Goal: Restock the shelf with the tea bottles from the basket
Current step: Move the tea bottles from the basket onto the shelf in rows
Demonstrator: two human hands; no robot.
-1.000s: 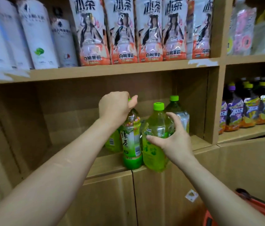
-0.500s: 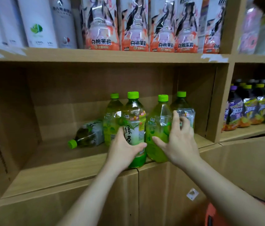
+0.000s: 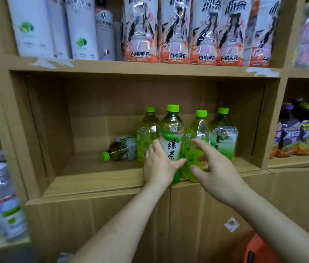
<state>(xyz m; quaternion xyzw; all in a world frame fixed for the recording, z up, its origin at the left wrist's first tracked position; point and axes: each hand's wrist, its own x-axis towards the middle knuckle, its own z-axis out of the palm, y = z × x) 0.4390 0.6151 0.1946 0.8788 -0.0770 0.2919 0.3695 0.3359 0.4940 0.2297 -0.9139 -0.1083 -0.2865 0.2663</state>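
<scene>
Several green tea bottles with green caps stand in the middle shelf compartment (image 3: 96,179). My left hand (image 3: 159,166) wraps the lower part of the front-left bottle (image 3: 171,135), the one with a white and green label. My right hand (image 3: 216,171) hovers just in front of the tilted front-right bottle (image 3: 195,147), fingers spread and a little off it. Behind them stand two more bottles, one on the left (image 3: 147,135) and one on the right (image 3: 224,135). One bottle (image 3: 120,149) lies on its side, cap pointing left. The orange basket (image 3: 258,249) shows at the bottom right.
The shelf above carries white bottles (image 3: 81,29) and peach-label tea bottles (image 3: 176,33). Purple and yellow drink bottles (image 3: 301,135) fill the right compartment. Water bottles (image 3: 1,202) stand at lower left. A closed cabinet front (image 3: 111,221) sits below the shelf.
My left hand came down from a bottle's cap to grip the front-left bottle's body. My right hand has let go of the front-right bottle and pulled back slightly, fingers spreading.
</scene>
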